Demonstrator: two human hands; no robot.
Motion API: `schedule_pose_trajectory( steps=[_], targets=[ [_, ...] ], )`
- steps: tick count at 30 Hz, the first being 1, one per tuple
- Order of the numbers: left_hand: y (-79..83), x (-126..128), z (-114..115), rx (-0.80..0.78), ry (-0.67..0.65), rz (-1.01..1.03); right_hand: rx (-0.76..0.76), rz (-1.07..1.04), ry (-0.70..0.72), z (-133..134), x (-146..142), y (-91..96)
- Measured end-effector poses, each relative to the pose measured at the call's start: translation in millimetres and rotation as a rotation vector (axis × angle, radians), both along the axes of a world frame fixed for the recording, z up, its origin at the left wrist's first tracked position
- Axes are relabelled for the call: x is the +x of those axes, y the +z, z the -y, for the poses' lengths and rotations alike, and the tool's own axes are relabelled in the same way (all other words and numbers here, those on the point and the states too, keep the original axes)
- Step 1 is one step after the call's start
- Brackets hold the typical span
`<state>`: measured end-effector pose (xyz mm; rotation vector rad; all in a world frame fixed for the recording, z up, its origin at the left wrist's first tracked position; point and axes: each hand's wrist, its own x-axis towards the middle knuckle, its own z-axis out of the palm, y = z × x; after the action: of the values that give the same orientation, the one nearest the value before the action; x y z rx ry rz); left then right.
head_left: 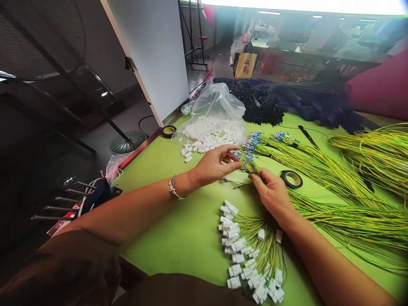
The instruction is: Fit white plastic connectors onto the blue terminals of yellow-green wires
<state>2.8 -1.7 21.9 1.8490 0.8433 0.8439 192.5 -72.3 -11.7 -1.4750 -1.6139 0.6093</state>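
My left hand (218, 163) reaches over the table with fingers apart and curved, its thumb stretched toward the blue wire ends; nothing shows in its grasp. Closed in a pinch, my right hand (270, 189) holds yellow-green wires just behind their blue-sleeved terminals (247, 160). The fingers partly hide where it grips. A few loose wire ends (234, 183) lie below, between the hands. Nearer to me, white plastic connectors (234, 231) sit fanned out on the ends of more yellow-green wires, partly under my right forearm.
A clear plastic bag (219, 102) spills loose white connectors (204, 144) beyond my left hand. Black tape rolls lie at the left (168, 131) and right (291, 179). Long yellow-green wire bundles (334, 170) cover the right side. Dark cables (264, 102) are heaped behind on the green table (178, 238).
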Motion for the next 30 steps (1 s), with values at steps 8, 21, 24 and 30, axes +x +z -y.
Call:
schedule_pose_trajectory(
  steps=[8, 21, 24, 30],
  targets=[
    [-16.5, -7, -3, 0.378, -0.213, -0.598, -0.083, -0.259, -0.076, 2, 3, 8.3],
    [-9.9, 6, 9, 0.159, -0.017, -0.012, 0.085, 0.032, 0.03, -1, 0, 16.9],
    [-16.5, 8, 12, 0.295, -0.058, -0.252, 0.079, -0.199, -0.064, 1, 7, 23.5],
    [-23.7, 9, 12, 0.491, -0.149, -0.645, -0.043, -0.432, -0.027, 4, 8, 33.4]
  ],
)
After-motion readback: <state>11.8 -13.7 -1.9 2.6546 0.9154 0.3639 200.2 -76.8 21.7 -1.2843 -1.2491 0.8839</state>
